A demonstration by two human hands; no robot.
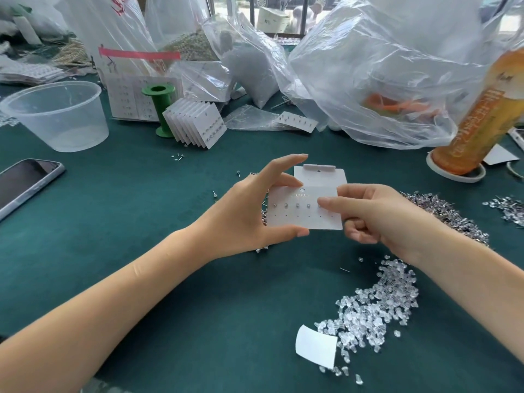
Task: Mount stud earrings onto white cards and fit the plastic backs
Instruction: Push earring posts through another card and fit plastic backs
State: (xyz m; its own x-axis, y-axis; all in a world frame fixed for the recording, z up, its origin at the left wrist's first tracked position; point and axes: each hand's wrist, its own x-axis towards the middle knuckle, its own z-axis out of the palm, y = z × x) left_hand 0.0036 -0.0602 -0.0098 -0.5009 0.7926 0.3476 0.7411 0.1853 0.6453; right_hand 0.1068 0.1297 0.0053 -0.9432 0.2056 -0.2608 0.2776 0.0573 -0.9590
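Observation:
My left hand [249,211] grips a white earring card [304,214] by its left edge, thumb below and fingers above. Several studs sit in the card's upper row; the lower row of holes is bare. My right hand [368,214] pinches at the right end of the upper row, and its fingertips hide whatever stud is there. More white cards [320,175] lie flat on the table behind the held one. A heap of loose stud earrings [445,214] lies right of my right hand. Clear plastic backs [374,307] are spread at the lower right.
Green cloth table [141,222]. A phone [25,182] lies at the left, a clear plastic tub [56,114] behind it. Finished cards [195,120] lean on a green spool [160,109]. Plastic bags [382,66] crowd the back; an orange bottle [476,117] stands right. A curled white card [316,346] lies near.

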